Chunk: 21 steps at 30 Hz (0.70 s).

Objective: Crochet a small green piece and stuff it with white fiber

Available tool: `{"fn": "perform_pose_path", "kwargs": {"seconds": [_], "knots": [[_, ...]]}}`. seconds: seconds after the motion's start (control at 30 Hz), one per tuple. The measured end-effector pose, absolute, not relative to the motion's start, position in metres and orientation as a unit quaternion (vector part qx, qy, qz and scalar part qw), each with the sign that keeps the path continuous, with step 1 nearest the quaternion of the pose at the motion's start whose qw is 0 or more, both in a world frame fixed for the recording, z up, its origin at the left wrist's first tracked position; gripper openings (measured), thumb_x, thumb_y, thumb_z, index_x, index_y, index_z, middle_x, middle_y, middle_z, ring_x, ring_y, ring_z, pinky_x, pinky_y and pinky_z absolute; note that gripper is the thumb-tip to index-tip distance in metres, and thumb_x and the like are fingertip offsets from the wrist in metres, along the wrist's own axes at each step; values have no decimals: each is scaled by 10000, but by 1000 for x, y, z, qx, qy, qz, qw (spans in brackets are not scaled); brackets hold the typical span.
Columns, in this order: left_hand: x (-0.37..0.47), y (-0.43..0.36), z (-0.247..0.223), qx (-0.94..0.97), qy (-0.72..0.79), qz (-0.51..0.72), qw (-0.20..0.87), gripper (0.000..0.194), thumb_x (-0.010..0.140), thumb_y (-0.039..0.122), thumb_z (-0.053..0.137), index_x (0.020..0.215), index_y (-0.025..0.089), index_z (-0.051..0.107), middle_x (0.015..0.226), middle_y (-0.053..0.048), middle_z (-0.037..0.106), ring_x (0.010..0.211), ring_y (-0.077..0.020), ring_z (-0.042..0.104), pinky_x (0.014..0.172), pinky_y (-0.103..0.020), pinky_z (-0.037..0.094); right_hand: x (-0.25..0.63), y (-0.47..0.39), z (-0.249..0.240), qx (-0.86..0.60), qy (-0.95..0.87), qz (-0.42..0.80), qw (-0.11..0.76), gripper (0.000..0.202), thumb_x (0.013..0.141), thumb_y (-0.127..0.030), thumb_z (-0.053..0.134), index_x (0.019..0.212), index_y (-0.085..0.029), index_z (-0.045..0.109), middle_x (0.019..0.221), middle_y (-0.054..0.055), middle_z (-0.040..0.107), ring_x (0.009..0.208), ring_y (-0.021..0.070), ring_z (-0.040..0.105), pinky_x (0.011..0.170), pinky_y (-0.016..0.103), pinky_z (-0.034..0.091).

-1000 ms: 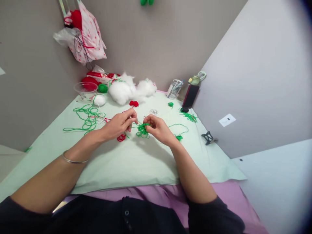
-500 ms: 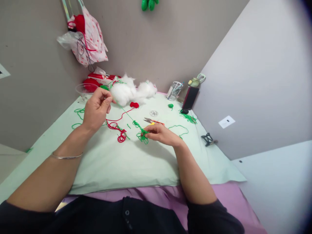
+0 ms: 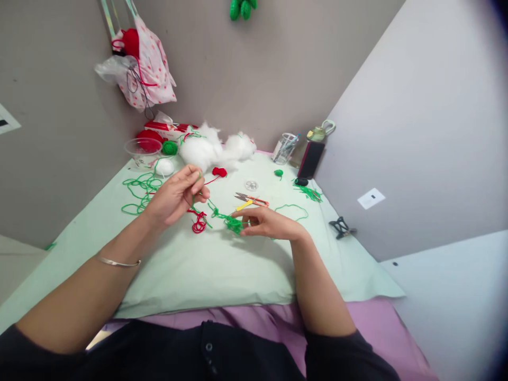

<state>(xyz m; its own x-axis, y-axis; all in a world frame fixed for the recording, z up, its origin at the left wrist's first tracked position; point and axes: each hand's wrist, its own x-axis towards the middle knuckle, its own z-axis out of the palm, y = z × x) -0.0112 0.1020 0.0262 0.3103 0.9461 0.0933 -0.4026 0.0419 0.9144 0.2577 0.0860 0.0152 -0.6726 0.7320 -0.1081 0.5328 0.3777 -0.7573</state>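
At the bottom of the frame, my dark shirt (image 3: pixel 174 349) and a purple cloth (image 3: pixel 384 333) lie nearest, then the bare front of the pale green tablecloth (image 3: pixel 206 275). A silver bangle (image 3: pixel 119 263) circles my left forearm. Around the middle of the frame, my right hand (image 3: pixel 270 223) holds a bunch of green yarn (image 3: pixel 233 225) at its right edge, thumb and fingers in a narrow grip; loose loops stick out to the left. Left of centre, my left hand (image 3: pixel 180 193) is raised, thumb and forefinger pinched together on a thin green strand (image 3: pixel 193 201); I cannot tell whether it joins the bunch. A red yarn tangle (image 3: pixel 199 223) lies between my hands, near the left one. Just beyond my right hand are a yellow strip (image 3: pixel 244 205) and orange-handled snips (image 3: pixel 257 201), with a small clear case (image 3: pixel 251 185) behind. At the right side sits a black clip (image 3: pixel 341 227); green loops (image 3: pixel 141 190) spread at the left. Farther back stand white stuffing (image 3: pixel 200 152), a clear tub (image 3: pixel 138 156), a pen cup (image 3: pixel 284 149) and a phone (image 3: pixel 311 160). A spotted bag (image 3: pixel 153 69) hangs upper left.
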Motion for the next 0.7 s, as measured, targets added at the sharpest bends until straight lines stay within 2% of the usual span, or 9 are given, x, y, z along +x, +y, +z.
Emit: {"fn": "perform_pose_path", "kwargs": {"seconds": [0.07,0.17,0.27,0.33,0.4,0.47,0.6,0.7], "knots": [[-5,97,27,461,282,498,678,182,942,265,655,845,197,516,585,76,443,607,-96,629,559,-165,500,253,85,15,-411,-812,375,178,505,825,-399,778,1278,-199,683,1014,54,703,804,150,573,720,270,461],[0,91,28,447,264,485,703,158,970,233,619,847,183,534,580,69,458,599,-95,622,556,-162,500,238,82,13,-415,-788,372,260,450,861,-384,740,1275,-221,675,1178,91,695,866,157,590,770,291,483],[5,89,26,438,246,473,724,153,980,213,598,845,179,534,583,64,463,604,-99,623,555,-165,504,216,79,6,-377,-771,415,302,440,862,-350,730,1280,-235,651,1284,86,651,874,146,592,752,283,483],[7,87,24,437,237,459,736,162,973,224,610,839,184,527,594,61,464,614,-109,627,555,-178,514,203,77,-1,-362,-759,449,301,343,857,-345,720,1174,-219,682,1169,57,675,842,143,587,726,275,466],[8,88,23,438,238,453,739,156,963,235,629,851,188,531,600,61,458,624,-117,626,560,-191,521,195,76,-8,-364,-740,488,287,211,875,-358,675,994,-186,704,917,18,673,760,136,562,704,274,446],[5,90,24,435,248,468,728,156,963,228,628,846,185,534,595,61,441,622,-108,606,568,-181,514,194,76,-10,-368,-716,527,272,207,887,-371,645,883,-169,691,761,-7,625,696,129,534,692,277,436],[-9,100,31,415,281,551,668,241,969,183,595,759,183,477,602,63,374,579,-66,505,531,-134,436,205,78,-5,-372,-687,570,256,274,836,-430,715,834,-157,693,690,-18,602,635,112,496,621,262,400],[-16,104,33,419,297,599,615,261,944,195,616,752,194,440,625,67,354,554,-57,447,499,-133,375,211,80,-1,-377,-670,574,281,334,794,-484,762,807,-155,699,652,-25,583,598,99,469,572,252,364]]}}
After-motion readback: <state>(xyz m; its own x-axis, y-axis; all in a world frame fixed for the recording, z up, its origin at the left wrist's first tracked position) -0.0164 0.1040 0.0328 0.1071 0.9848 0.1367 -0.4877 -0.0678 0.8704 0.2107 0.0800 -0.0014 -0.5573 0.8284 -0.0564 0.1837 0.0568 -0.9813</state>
